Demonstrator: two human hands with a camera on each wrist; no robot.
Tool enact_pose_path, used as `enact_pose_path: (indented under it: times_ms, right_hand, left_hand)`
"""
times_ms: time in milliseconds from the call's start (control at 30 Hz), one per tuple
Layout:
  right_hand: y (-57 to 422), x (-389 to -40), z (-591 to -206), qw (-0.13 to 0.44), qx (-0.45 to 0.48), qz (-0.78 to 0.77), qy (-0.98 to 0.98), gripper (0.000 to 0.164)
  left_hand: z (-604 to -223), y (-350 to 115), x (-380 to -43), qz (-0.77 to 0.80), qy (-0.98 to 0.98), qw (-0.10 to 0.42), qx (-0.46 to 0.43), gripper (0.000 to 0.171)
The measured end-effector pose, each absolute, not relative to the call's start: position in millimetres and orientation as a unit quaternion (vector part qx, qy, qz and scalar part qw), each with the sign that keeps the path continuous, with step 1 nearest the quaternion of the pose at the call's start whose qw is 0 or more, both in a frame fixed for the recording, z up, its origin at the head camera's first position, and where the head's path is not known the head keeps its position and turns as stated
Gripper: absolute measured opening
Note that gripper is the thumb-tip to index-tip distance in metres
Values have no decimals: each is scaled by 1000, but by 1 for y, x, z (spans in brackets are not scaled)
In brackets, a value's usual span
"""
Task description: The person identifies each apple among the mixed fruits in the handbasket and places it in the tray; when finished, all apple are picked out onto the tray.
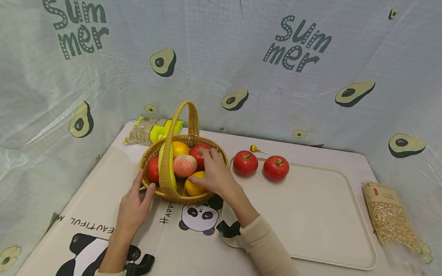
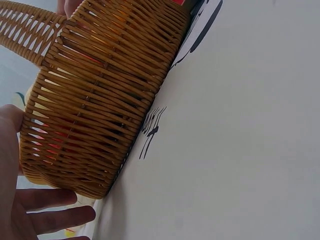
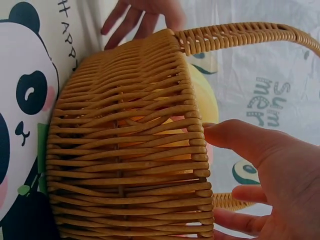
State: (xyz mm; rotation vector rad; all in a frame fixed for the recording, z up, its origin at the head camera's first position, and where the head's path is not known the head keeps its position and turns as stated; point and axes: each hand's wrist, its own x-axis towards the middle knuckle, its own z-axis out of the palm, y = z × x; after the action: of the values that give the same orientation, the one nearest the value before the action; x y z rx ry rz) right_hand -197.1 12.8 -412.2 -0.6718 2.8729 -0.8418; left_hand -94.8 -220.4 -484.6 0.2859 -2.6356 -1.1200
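A wicker basket [image 1: 184, 200] with an arched handle stands on the table. It holds a peach [image 1: 185, 165], an orange [image 1: 195, 187], another orange fruit [image 1: 181, 149], a red apple [image 1: 199, 154], a red fruit [image 1: 153, 169] and a long yellow fruit partly hidden by the handle. My left hand [image 1: 133, 206] rests at the basket's near left side, thumb by the rim and fingers extended along the wicker [image 2: 95, 95]. Over the right rim reaches my right hand [image 1: 217, 175], thumb beside the orange and fingers over the red apple; in the right wrist view its fingers are spread.
Two red apples, one [image 1: 245, 163] nearer the basket and one [image 1: 276, 168] farther right, sit at the back of a beige tray [image 1: 325, 216]. Behind them lies a lollipop [image 1: 254, 148]. A yellow packet [image 1: 156, 130] lies behind the basket, a bag of pale grains [image 1: 390, 211] right of the tray.
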Motion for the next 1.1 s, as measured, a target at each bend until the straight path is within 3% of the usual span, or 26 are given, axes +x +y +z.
enact_pose_path:
  times_ms: [500,1100]
  right_hand:
    - [16,-221,-408,43,-211,-286,934,68]
    - [6,-248,-416,85,-223,-252,938,78]
  left_hand:
    - [-484,-221,-95,-388,-909,117,100,67]
    - [-481,-220,-94,-391,-908,109,103,69]
